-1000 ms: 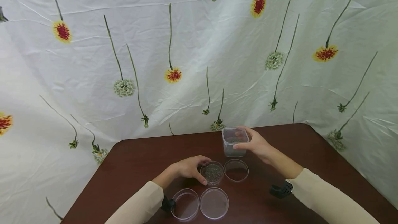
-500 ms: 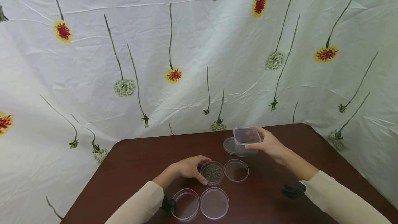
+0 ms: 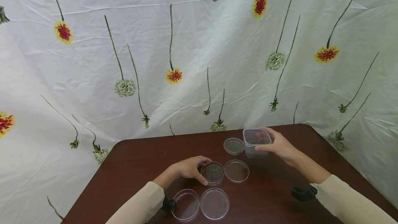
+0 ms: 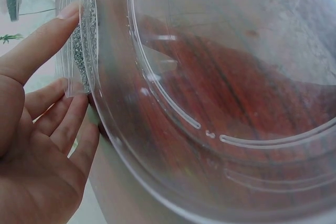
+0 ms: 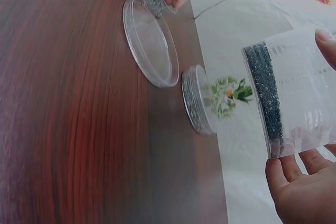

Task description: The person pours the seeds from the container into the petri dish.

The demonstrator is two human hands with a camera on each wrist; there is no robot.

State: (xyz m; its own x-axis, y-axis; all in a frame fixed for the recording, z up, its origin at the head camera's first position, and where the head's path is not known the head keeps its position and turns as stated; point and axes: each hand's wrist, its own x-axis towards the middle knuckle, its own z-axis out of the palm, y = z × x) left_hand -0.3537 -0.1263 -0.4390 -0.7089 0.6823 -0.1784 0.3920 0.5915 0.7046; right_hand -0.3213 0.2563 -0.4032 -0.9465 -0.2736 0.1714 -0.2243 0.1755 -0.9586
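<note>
My left hand (image 3: 190,167) grips the side of a round clear petri dish (image 3: 212,173) with grey granules in it. Thumb and fingertips touch the dish's rim and wall in the left wrist view, where its granules (image 4: 86,40) show edge-on. At the back right, my right hand (image 3: 281,147) holds a clear square plastic container (image 3: 252,151) by its side, thumb in front. A layer of dark granules (image 5: 266,98) lies at the container's bottom, in the right wrist view. Just left of the container stands another petri dish (image 3: 234,146) with granules.
A clear round dish (image 3: 237,171) sits right of the held dish. Two more clear dishes, one on the left (image 3: 186,205) and one on the right (image 3: 214,204), lie nearer the front. Behind the dark brown table (image 3: 149,155) hangs a flower-printed white cloth (image 3: 192,44).
My right hand has moved right with the square container, bringing the granule-filled dish behind it into view. My left hand has stayed in place on its dish.
</note>
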